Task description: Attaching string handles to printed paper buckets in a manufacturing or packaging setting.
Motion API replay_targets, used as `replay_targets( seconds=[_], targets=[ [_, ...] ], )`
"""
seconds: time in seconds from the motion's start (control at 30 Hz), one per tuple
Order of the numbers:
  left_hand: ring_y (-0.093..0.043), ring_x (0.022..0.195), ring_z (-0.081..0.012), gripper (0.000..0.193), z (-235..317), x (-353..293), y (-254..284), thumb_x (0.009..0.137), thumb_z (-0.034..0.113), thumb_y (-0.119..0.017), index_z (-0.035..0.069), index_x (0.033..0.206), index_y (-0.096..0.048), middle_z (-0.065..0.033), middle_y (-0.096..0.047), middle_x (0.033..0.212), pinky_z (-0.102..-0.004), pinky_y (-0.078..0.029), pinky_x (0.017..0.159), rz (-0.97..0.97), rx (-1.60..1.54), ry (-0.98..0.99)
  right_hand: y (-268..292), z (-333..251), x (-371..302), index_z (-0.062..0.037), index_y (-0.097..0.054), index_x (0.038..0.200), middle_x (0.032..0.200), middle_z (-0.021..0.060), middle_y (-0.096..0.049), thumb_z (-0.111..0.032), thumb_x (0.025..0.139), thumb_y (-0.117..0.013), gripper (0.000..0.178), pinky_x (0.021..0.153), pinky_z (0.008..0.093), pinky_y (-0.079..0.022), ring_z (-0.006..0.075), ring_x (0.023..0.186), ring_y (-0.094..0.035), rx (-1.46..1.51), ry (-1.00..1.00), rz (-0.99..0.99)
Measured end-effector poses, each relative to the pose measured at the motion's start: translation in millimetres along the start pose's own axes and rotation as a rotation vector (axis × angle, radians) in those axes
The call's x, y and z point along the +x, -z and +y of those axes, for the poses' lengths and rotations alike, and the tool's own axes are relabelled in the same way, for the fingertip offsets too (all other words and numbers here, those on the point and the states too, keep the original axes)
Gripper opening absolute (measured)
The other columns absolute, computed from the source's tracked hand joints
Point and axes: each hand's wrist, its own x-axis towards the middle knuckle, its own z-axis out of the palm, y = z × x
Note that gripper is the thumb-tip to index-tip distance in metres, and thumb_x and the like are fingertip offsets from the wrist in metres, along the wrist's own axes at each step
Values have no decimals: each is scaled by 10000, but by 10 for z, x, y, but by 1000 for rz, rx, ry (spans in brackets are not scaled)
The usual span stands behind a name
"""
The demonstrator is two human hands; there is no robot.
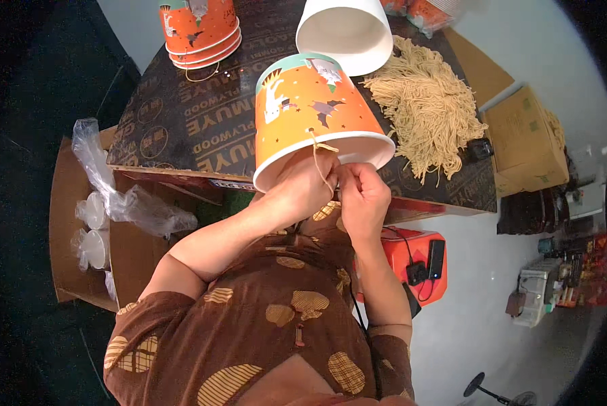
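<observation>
An orange paper bucket (297,111) with Halloween-style pictures and a white rim lies tilted at the table edge, its open mouth toward me. A thin tan cord (322,162) passes through a hole near its rim and hangs down over my left hand. My left hand (309,181) is at the mouth, partly inside it, with fingers bent at the cord; some fingertips are hidden. Beside it, my right hand (364,199) is closed in a pinch at the cord's lower end, its fingertips meeting the left hand's.
Nested orange buckets (202,34) stand at the back left. Behind the held bucket lies a white-lined bucket (347,37). A heap of tan cords (429,101) covers the table's right side. A cardboard box (141,264) with plastic-wrapped white items is at left; a red stool (418,260) is at right.
</observation>
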Motion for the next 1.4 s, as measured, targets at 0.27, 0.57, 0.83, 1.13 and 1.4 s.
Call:
replay_targets(
  seconds=[0.27, 0.57, 0.83, 1.13, 1.4],
  targets=[
    [-616, 900, -376, 105, -16, 45, -35, 795, 48, -602, -31, 865, -605, -214, -609, 920, -449, -484, 794, 12, 7, 73, 12, -44, 10, 23, -648, 877, 658, -27, -563, -18, 918, -604, 73, 496, 208, -368, 20, 569, -451, 15, -54, -23],
    [-604, 708, -229, 84, 2, 120, 154, 841, 63, -614, -17, 816, -615, -134, -619, 739, -368, -476, 656, 68, 35, 77, 140, -202, 177, 16, -653, 914, 644, 74, -612, -80, 908, -629, 100, 528, 286, -437, 112, 541, -532, -169, 52, -158],
    [-550, 708, -108, 105, -41, 184, 91, 884, 63, -624, -11, 811, -614, -47, -617, 723, -303, -469, 668, 107, -158, 53, 197, -181, 402, -23, -675, 923, 772, 229, -658, -75, 873, -595, 108, 656, 462, -506, 413, 735, -653, -352, 83, -240],
    [-543, 627, -93, 71, -92, 226, 40, 877, 43, -615, 0, 822, -605, -31, -593, 707, -266, -448, 569, 140, -174, 114, 361, -371, 179, -13, -633, 973, 829, 201, -660, -73, 856, -635, 131, 696, 448, -488, 382, 779, -643, -482, 104, -243],
    [-529, 649, -77, 23, -223, 242, 20, 840, 9, -603, 14, 836, -581, -9, -557, 698, -270, -439, 572, 152, -179, 12, 326, -465, 117, -53, -593, 813, 756, 96, -552, -113, 831, -668, 98, 787, 446, -390, 306, 813, -534, -804, 448, -240]
  ],
)
